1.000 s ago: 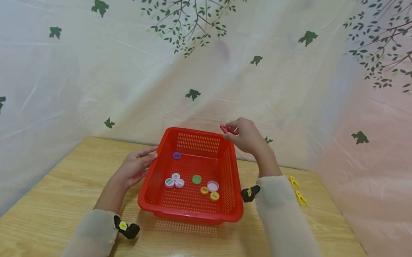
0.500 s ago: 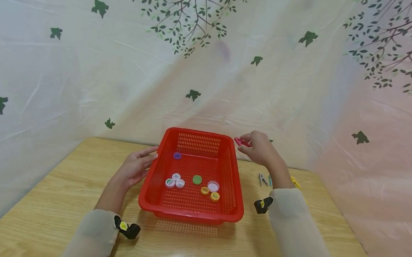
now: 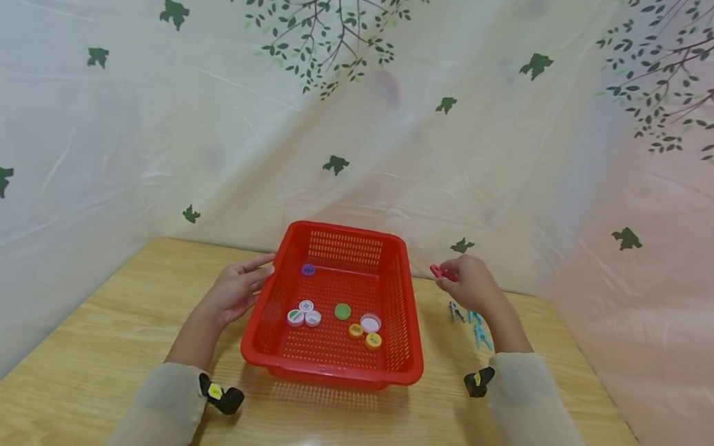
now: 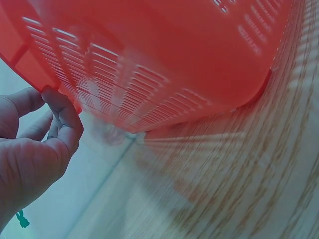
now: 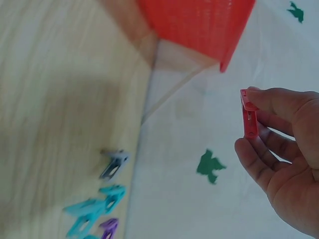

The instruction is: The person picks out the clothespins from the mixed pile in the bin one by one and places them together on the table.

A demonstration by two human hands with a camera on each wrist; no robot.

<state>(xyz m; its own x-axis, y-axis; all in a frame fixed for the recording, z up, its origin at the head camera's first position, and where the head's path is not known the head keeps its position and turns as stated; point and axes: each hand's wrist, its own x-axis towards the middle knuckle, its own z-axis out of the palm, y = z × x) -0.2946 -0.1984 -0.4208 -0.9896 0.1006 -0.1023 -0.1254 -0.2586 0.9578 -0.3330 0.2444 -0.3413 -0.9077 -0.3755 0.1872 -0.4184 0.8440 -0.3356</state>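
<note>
My left hand (image 3: 237,292) holds the left rim of a red plastic basket (image 3: 328,369); in the left wrist view its fingertips (image 4: 52,94) are right at the rim's edge. Inside the basket lie several bottle caps: a purple one (image 3: 308,270), a green one (image 3: 342,311), yellow ones (image 3: 373,341) and white ones (image 3: 312,319). My right hand (image 3: 472,283) pinches a red clothespin (image 5: 250,114) between thumb and fingers, raised to the right of the basket.
Right of the basket on the wooden table (image 3: 107,330) lie a grey clothespin (image 3: 456,312), light-blue clothespins (image 3: 482,337) and a purple one (image 5: 108,228). The right forearm overlaps this area in the head view. A leaf-printed curtain (image 3: 245,139) stands behind the table.
My right hand has moved right and down with the red clothespin, away from the basket's back right corner. Grey and light-blue clothespins have come into sight; the yellow ones are now hidden.
</note>
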